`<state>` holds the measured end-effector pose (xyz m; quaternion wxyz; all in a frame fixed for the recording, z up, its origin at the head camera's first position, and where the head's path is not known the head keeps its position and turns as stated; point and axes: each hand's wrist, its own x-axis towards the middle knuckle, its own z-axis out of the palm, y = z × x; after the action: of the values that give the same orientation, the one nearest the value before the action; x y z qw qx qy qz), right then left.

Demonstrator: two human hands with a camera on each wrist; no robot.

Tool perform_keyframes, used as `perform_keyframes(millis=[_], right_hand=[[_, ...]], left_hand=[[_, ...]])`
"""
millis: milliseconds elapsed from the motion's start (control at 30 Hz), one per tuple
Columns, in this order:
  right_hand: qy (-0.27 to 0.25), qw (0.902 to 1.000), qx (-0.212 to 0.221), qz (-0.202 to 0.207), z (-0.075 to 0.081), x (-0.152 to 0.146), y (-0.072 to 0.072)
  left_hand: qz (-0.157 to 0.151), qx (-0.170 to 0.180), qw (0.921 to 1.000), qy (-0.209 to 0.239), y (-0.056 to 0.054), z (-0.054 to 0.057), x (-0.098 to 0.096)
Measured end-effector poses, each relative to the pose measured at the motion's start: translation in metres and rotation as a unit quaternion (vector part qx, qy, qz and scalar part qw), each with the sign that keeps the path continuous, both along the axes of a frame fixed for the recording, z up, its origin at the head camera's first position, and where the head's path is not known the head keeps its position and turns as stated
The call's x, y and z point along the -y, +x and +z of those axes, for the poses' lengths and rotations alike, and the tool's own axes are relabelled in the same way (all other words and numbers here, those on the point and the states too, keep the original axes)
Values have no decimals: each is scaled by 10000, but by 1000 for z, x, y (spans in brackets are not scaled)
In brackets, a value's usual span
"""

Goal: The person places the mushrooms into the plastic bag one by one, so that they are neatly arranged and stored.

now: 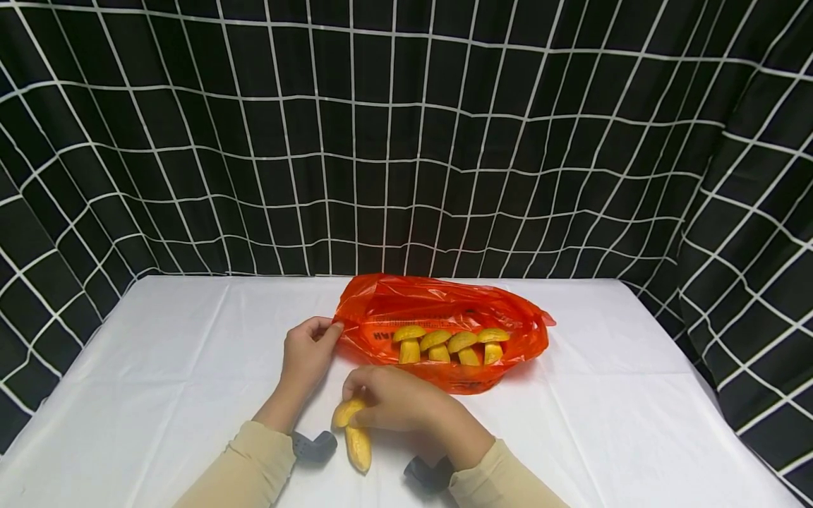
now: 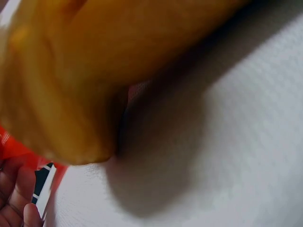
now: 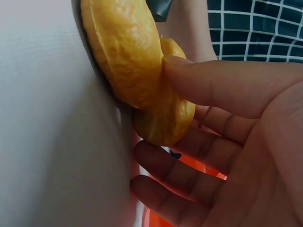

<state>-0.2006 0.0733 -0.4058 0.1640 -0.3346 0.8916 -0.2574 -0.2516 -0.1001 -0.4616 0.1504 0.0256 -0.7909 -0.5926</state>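
My left hand [image 1: 307, 361] pinches the left edge of a red plastic bag [image 1: 438, 293] between thumb and fingers. The bag lies with its mouth spread, and several yellow mushrooms [image 1: 409, 331] stand in a row inside it. In front of the bag, my right hand [image 1: 403, 398] holds another yellow mushroom [image 1: 358, 450], the cap by the fingers and the stem pointing toward me. The right wrist view shows the thumb pressed on this mushroom [image 3: 125, 52], low beside the white cloth. It fills the upper left of the left wrist view.
A white cloth [image 1: 622, 423] covers the table. Black curtains [image 1: 394, 141] with white grid lines stand behind and at both sides. A dark grey wrist device [image 1: 315, 447] shows at the left wrist, and a similar one [image 1: 427, 473] at the right.
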Motion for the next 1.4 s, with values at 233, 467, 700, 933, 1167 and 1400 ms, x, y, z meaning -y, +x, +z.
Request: perform_keyframes(millis=[233, 467, 700, 933, 1167, 1400], right_hand=[[47, 9998, -109, -154, 3, 4, 3], [62, 9994, -86, -317, 0, 6, 5], [32, 9997, -21, -260, -1, 7, 4], [91, 9998, -162, 1, -1, 6, 4], [-18, 9996, -261, 117, -5, 4, 1], [-181, 9989, -434, 19, -8, 4, 0]], left_hand=[[25, -21, 10000, -48, 0, 0, 2], [15, 7, 10000, 15, 0, -3, 3], [33, -26, 10000, 75, 0, -4, 2], [33, -15, 9999, 96, 0, -5, 1], [30, -35, 9999, 98, 0, -4, 0], [28, -75, 9999, 73, -1, -3, -2]])
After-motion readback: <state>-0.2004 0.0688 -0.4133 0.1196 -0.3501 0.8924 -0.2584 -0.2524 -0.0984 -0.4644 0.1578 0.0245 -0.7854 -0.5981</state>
